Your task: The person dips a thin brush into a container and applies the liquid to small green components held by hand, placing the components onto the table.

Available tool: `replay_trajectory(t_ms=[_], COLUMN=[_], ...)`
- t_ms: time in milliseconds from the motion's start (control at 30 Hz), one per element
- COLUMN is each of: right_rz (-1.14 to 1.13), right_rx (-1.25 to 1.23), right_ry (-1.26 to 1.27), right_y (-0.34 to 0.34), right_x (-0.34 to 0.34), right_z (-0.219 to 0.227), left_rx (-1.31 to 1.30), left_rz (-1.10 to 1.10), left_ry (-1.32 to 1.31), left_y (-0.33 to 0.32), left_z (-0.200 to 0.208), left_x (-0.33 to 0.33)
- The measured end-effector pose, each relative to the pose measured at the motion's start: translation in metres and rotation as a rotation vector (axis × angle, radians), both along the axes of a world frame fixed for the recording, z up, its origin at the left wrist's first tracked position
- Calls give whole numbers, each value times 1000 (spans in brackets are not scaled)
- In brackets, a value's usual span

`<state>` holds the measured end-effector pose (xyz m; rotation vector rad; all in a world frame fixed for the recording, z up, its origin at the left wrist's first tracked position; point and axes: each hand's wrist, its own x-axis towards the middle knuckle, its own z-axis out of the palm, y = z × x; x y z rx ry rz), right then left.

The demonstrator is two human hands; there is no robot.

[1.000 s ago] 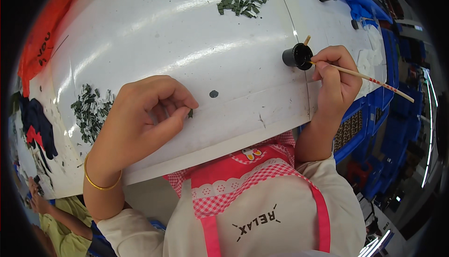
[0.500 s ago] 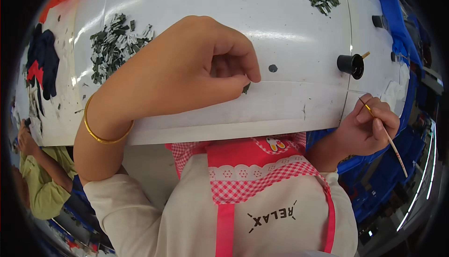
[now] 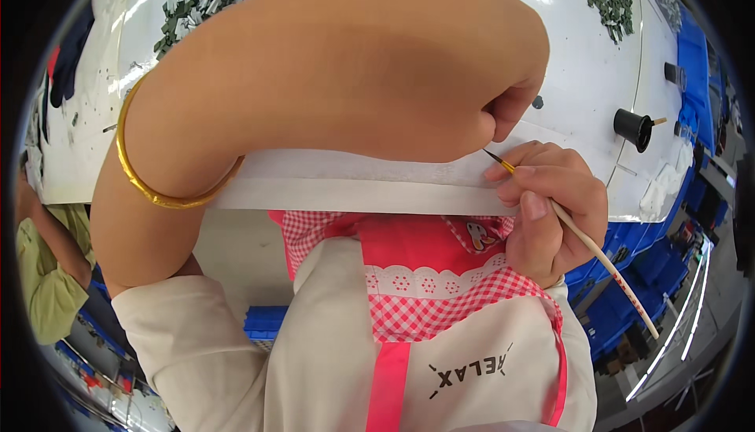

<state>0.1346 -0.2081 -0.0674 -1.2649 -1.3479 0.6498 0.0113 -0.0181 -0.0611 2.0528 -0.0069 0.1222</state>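
My left hand reaches across the white table, thumb and forefinger pinched together. A small dark green piece showed between those fingertips a moment ago; now the hand itself hides it. In my right hand is a thin paintbrush with a pale handle, gripped between thumb and fingers. Its dark bristle tip points up and left, just below my left fingertips. Whether the tip touches anything there, I cannot tell.
A large heap of small dark green and white pieces lies far left, partly behind my arm. A smaller heap is far right. Nearer stands a black cup with a stick. A person in a green shirt sits at left.
My right hand has brought the brush left and toward the left hand's fingertips. My left hand sits further right in the picture, and the view has shifted.
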Motion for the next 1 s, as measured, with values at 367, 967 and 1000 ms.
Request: replay_trajectory(t_ms=[367, 967, 1000], right_rz=[66, 58, 49], right_rx=[54, 49, 53], right_ry=[-52, -131, -131], right_y=[5, 8, 8], right_x=[2, 0, -1], right_z=[-4, -3, -3], left_rx=[-21, -13, -15], left_rz=[-1, 0, -1], left_ry=[-16, -22, -20], left_y=[4, 5, 5], left_z=[-6, -6, -5], left_x=[-7, -9, -9])
